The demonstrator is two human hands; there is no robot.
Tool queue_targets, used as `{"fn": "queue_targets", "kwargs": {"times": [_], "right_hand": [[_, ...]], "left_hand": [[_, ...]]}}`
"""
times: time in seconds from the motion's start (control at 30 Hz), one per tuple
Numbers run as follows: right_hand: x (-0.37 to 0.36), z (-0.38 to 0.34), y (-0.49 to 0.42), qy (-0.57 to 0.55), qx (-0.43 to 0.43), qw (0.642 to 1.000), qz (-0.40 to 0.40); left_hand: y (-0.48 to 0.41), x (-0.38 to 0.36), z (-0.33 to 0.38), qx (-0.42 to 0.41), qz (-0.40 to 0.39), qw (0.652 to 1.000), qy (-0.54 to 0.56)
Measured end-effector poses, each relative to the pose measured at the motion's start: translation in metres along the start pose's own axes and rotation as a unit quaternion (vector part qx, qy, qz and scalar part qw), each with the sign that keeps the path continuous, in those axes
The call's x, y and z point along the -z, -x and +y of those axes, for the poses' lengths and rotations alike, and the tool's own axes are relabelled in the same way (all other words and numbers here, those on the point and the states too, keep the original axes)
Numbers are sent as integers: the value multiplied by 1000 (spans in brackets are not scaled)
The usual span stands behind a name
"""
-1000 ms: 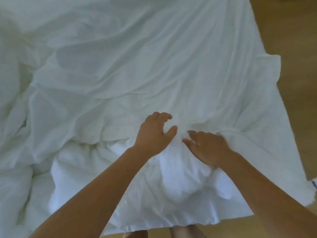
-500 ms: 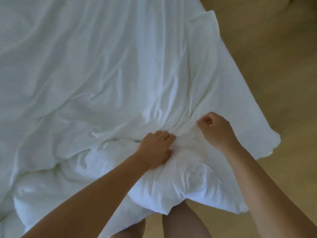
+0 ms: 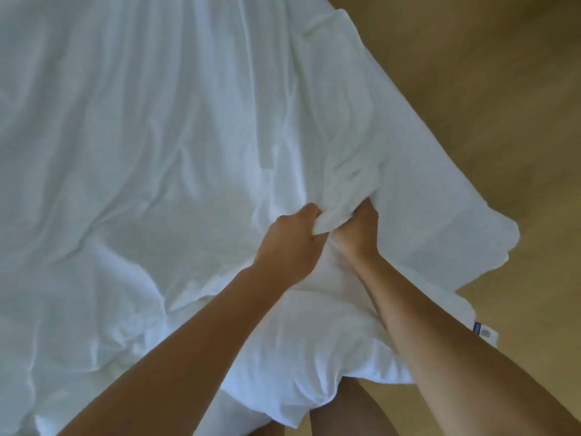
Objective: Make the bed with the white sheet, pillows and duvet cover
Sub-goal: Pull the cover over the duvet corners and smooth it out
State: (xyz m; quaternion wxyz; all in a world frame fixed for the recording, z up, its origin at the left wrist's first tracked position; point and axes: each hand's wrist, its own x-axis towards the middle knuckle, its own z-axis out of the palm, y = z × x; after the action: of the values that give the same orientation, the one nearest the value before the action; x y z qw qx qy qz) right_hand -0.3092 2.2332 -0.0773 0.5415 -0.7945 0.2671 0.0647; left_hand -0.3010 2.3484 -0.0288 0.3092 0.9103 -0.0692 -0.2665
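1. Both hands have closed in on each other since half a second ago: the right hand [image 3: 356, 232], then pinching cloth apart at about 2 o'clock from the left, is now touching the left hand [image 3: 290, 243] around one shared bunch of cloth.
2. Nearest, at 6 o'clock, the person's legs show under a puffy white corner of the duvet [image 3: 317, 357], which hangs off the bed edge; a small blue-and-white label [image 3: 482, 332] sticks out at 4 o'clock.
3. At centre, the left hand is fisted on the gathered white cover [image 3: 342, 190], and the right hand's fingers are curled tight into the same wad from the other side.
4. Beyond, from 9 to 12 o'clock, wrinkled cover cloth lies spread over the bed, with long creases running toward the grip.
5. At 1 to 3 o'clock, a loose flap drapes toward the wooden floor [image 3: 490, 89].
6. My reading: the two-handed grip suggests the cover is being worked over the duvet corner, so the task looks mid-way; no pillows are in view.
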Motion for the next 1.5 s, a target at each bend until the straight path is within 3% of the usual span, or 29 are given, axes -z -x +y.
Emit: {"fn": "queue_targets", "kwargs": {"times": [0.07,0.13,0.17,0.23,0.3,0.37,0.4,0.47,0.57,0.67,0.73,0.8,0.87,0.93,0.97,1.07,1.13,1.2,1.3,1.33,1.4,1.5], "right_hand": [[29,-26,-2,-208,-35,969,126],[70,-30,14,-278,-22,938,205],[89,-18,27,-288,-56,926,238],[127,20,58,-271,-152,897,313],[156,62,89,-344,-248,837,346],[167,85,117,-371,-323,796,351],[169,93,126,-373,-336,788,356],[164,92,128,-387,-282,805,350],[156,73,114,-377,-163,847,338],[178,89,117,-363,-97,861,342],[189,132,139,-288,-142,879,354],[176,177,176,-216,-262,878,339],[147,212,204,-197,-389,839,325],[120,222,211,-254,-453,784,340],[111,221,208,-271,-454,776,344],[104,207,205,-259,-421,808,322],[106,189,211,-290,-430,800,302],[101,164,220,-404,-453,762,227],[77,116,235,-588,-400,699,71],[67,101,240,-623,-373,687,20],[47,74,245,-637,-325,697,-61],[20,38,257,-630,-290,710,-123]], "left_hand": [[1,5,39,-16,13,998,63],[-5,2,74,-62,19,996,53],[-4,-4,91,-104,-2,994,29],[15,-33,113,-216,-42,973,-72],[55,-73,112,-302,-116,918,-231],[88,-96,91,-292,-170,872,-354],[94,-101,78,-262,-189,869,-374],[94,-99,57,-188,-225,869,-398],[83,-89,52,-88,-240,922,-291],[101,-74,82,-188,-172,962,-100],[114,-74,110,-288,-157,940,-93],[138,-104,112,-370,-177,885,-220],[147,-139,92,-311,-280,855,-307],[141,-149,63,-264,-254,849,-380],[138,-152,47,-242,-252,855,-385],[132,-149,18,-177,-264,875,-367],[135,-146,15,-207,-213,880,-371],[142,-140,21,-249,-180,880,-362],[166,-123,12,-307,-72,914,-256],[178,-115,5,-298,-37,927,-225],[205,-100,-16,-238,17,954,-179],[251,-83,-58,-142,118,976,-113]]}}
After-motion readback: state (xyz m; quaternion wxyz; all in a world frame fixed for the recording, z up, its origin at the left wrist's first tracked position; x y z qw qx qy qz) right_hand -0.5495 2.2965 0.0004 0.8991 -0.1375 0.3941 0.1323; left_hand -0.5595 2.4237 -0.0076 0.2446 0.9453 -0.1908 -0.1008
